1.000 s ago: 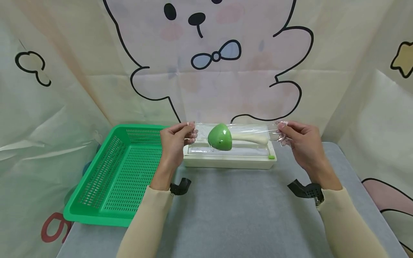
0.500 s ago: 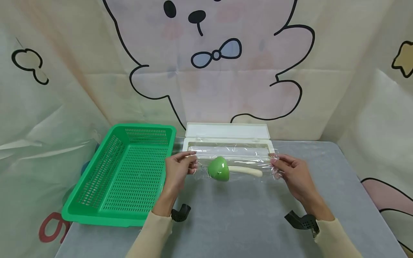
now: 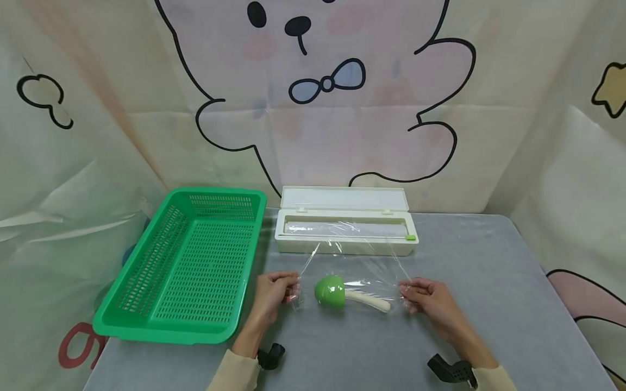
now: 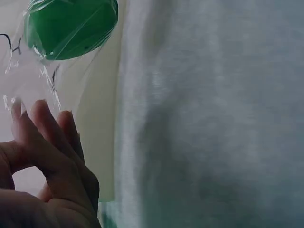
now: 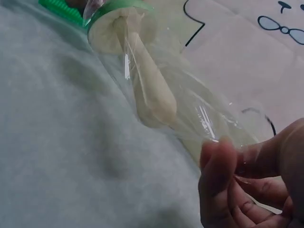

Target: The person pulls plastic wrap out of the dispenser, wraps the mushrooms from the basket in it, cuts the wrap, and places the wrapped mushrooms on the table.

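Note:
A toy mushroom [image 3: 330, 291] with a green cap and a long white stem lies in a sheet of cling film [image 3: 362, 263] over the grey table. My left hand [image 3: 271, 296] pinches the film's corner on the cap side. The corner past the stem is pinched by my right hand [image 3: 430, 301]. Behind them, an open white cling film dispenser [image 3: 298, 247] holds a roll, and the sheet stretches from it towards me. In the right wrist view the film wraps loosely about the stem [image 5: 152, 90]. The left wrist view shows the green cap [image 4: 71, 28] under film.
A green perforated basket [image 3: 163, 332] stands on the table [image 3: 342, 358] to the left. The dispenser's lid [image 3: 344, 198] is raised at the back, near a fabric backdrop [image 3: 381, 141] with a cartoon bear. A small green slider [image 3: 411, 237] sits at the dispenser's right end.
Both hands have come towards me and lower, drawing the cling film and the toy mushroom from above the dispenser to in front of it. More film now extends from the roll.

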A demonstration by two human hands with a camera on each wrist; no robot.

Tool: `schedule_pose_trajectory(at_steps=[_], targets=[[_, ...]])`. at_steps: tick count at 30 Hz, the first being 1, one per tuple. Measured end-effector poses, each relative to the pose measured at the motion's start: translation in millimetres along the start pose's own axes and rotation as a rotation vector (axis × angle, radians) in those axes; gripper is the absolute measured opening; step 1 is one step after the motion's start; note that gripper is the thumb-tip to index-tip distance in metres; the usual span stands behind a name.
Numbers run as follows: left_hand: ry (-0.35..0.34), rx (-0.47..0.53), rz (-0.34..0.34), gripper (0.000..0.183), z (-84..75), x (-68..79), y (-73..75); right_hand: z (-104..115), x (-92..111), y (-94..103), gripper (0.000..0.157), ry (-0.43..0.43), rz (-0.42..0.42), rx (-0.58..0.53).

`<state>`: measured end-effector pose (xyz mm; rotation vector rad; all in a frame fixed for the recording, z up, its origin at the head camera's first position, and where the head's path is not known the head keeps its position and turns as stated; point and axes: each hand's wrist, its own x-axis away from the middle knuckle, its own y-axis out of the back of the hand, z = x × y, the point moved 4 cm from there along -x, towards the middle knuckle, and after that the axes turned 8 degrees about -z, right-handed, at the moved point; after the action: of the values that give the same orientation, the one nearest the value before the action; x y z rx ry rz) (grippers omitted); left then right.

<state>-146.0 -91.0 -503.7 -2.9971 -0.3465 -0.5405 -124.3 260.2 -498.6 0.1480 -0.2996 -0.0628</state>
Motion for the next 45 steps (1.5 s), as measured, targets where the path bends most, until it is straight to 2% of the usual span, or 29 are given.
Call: schedule_pose_trajectory(at_steps=[4, 9, 14, 17, 21, 24, 28, 31, 33, 34, 36, 38, 39, 41, 43, 45], targets=[[0.038, -0.033, 0.059, 0.019, 13.0, 2.1, 4.6, -13, 3, -2.2, 0.033, -0.019, 0.076, 0.065], [0.056, -0.077, 0.121, 0.018, 17.0, 7.0, 9.5, -21, 6, -4.7, 0.028, -0.035, 0.173, 0.101], [0.073, -0.082, 0.154, 0.016, 19.9, 9.4, 11.3, -21, 9, -5.9, 0.026, -0.015, 0.2, 0.108], [0.057, -0.099, 0.155, 0.016, 21.3, 9.6, 11.2, -20, 9, -8.7, 0.022, 0.032, 0.147, 0.182], [-0.018, -0.16, 0.142, 0.016, 21.8, 8.9, 10.9, -20, 8, -14.1, 0.018, 0.091, -0.001, 0.34], [-0.072, -0.175, 0.142, 0.017, 22.9, 7.1, 10.8, -20, 8, -15.9, 0.022, 0.118, -0.093, 0.417], [-0.075, -0.114, 0.155, 0.023, 25.7, 4.5, 12.5, -18, 8, -13.6, 0.03, 0.16, -0.169, 0.465], [-0.067, -0.083, 0.132, 0.027, 26.1, 4.1, 13.8, -15, 9, -9.7, 0.032, 0.226, -0.221, 0.486], [-0.126, -0.113, 0.086, 0.029, 22.6, 5.4, 13.7, -12, 12, -7.7, 0.03, 0.314, -0.259, 0.502], [-0.184, -0.151, 0.054, 0.029, 19.5, 6.5, 13.7, -9, 13, -7.4, 0.029, 0.379, -0.277, 0.515], [-0.327, -0.237, -0.013, 0.028, 11.6, 10.4, 13.4, -4, 18, -8.8, 0.026, 0.538, -0.29, 0.554], [-0.496, -0.341, -0.044, 0.025, 3.1, 15.8, 11.9, -1, 22, -11.9, 0.026, 0.687, -0.26, 0.587], [-0.567, -0.393, -0.027, 0.023, -0.2, 18.6, 10.3, 0, 25, -13.7, 0.028, 0.749, -0.228, 0.604], [-0.66, -0.478, 0.084, 0.027, -3.5, 24.0, 5.8, -1, 28, -17.9, 0.032, 0.827, -0.133, 0.639], [-0.712, -0.584, 0.233, 0.038, -3.1, 28.7, 0.7, -4, 29, -21.3, 0.039, 0.845, -0.033, 0.669], [-0.73, -0.689, 0.353, 0.051, 0.2, 31.8, -4.0, -7, 29, -24.1, 0.047, 0.836, 0.051, 0.704]])
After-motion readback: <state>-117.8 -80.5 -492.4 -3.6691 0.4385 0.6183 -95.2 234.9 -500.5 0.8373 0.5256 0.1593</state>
